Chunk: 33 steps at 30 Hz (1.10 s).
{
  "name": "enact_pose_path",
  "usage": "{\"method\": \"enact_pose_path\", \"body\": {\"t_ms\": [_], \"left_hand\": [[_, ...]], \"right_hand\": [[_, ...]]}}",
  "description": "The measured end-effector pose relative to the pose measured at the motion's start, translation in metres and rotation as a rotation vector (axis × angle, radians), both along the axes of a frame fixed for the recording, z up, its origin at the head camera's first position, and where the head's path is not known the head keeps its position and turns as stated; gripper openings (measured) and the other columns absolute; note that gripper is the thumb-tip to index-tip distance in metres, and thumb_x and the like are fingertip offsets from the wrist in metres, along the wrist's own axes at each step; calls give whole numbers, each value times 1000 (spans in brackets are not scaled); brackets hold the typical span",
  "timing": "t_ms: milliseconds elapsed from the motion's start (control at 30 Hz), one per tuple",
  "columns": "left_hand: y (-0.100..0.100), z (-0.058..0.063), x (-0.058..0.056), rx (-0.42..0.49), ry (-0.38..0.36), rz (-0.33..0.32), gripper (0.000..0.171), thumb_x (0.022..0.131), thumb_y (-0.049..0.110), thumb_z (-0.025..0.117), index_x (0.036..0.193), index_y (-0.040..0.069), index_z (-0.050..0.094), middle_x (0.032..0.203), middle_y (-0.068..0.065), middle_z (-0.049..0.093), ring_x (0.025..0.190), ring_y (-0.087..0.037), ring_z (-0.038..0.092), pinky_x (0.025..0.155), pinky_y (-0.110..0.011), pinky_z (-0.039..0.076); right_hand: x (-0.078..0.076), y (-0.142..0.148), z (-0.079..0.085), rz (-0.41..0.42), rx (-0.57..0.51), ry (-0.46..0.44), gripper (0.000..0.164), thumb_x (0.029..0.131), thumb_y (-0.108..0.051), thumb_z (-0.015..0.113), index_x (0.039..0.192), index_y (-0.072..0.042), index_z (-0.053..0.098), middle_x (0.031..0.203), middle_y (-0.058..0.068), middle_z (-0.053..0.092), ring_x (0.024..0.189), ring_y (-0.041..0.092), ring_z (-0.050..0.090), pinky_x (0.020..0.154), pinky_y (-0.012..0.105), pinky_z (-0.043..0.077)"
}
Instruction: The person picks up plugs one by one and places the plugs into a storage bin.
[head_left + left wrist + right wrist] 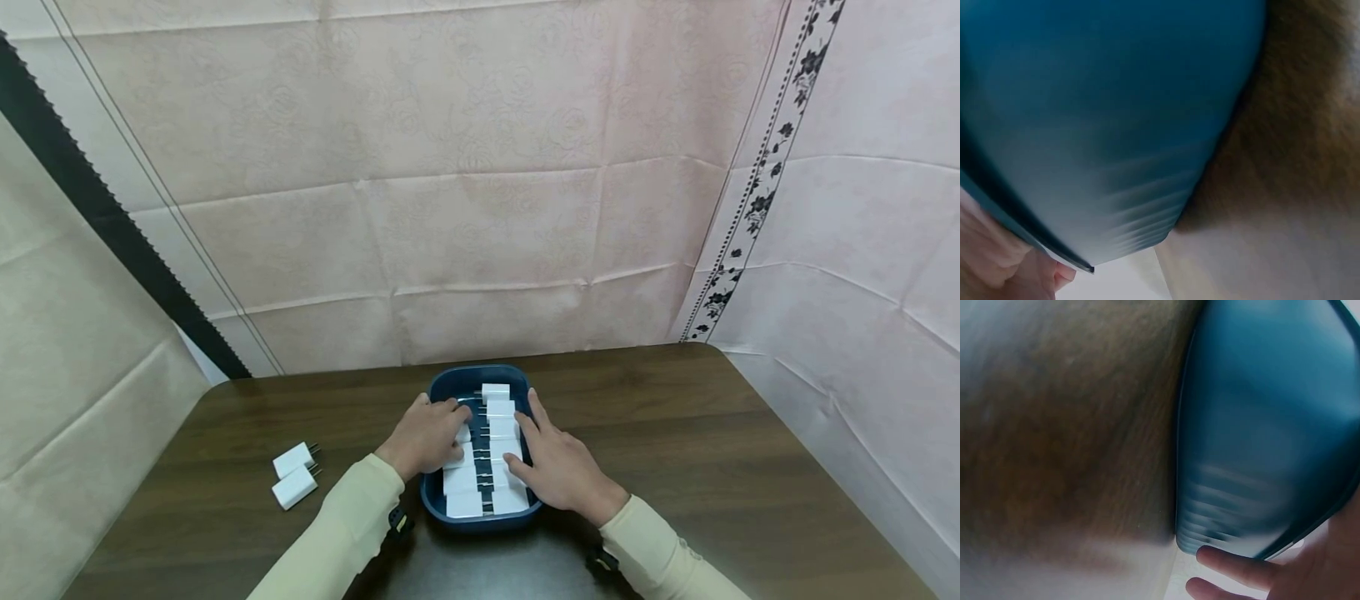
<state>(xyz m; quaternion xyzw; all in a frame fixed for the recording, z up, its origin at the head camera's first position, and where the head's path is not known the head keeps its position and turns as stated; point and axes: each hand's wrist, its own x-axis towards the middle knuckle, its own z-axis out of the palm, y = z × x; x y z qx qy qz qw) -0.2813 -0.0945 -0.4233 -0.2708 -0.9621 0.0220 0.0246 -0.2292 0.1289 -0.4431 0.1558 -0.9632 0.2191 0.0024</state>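
White plug chargers (464, 505) with metal prongs lie in two rows inside a dark blue plastic basket (483, 525). Over the basket's left rim reaches my left hand (427, 436); its thumb and fingers are bent around a white charger (463, 434) in the left row, mostly hidden by the hand. My right hand (564, 468) lies across the right rim with its fingers spread, fingertips at the chargers of the right row (504, 428). In the wrist views the outer basket wall (1104, 112) fills much of the picture, and the right fingers (1238, 567) stretch past the rim.
Two more white chargers (294, 487) lie side by side on the brown wooden table (660, 433), left of the basket. Behind the table's far edge hangs a pale patterned cloth (480, 233), with further cloth at both sides.
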Motion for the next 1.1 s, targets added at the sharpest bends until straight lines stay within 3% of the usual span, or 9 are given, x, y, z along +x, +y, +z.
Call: {"method": "enact_pose_path", "body": {"t_ms": [333,833,1100], "left_hand": [[0,-2,2,23,16,9,39,87,32,75,124,17,69,124,-4,70,101,-21,55,80,-33,35],[-2,-5,0,26,30,1,38,90,34,73,125,20,70,120,-2,74,98,-18,65,80,-31,38],[-6,-9,6,86,112,-14,26,95,31,64,115,19,76,113,-1,75,95,-17,65,79,-30,39]], "right_hand": [[0,-1,1,-7,1,3,70,99,-46,59,155,-8,40,171,13,10,131,37,58,103,56,49],[-1,-2,0,-12,4,2,70,99,-46,60,155,-9,41,171,13,11,129,37,59,102,56,50],[0,-2,0,-14,-2,4,70,98,-45,60,154,-8,41,171,14,12,127,37,60,101,56,51]]}}
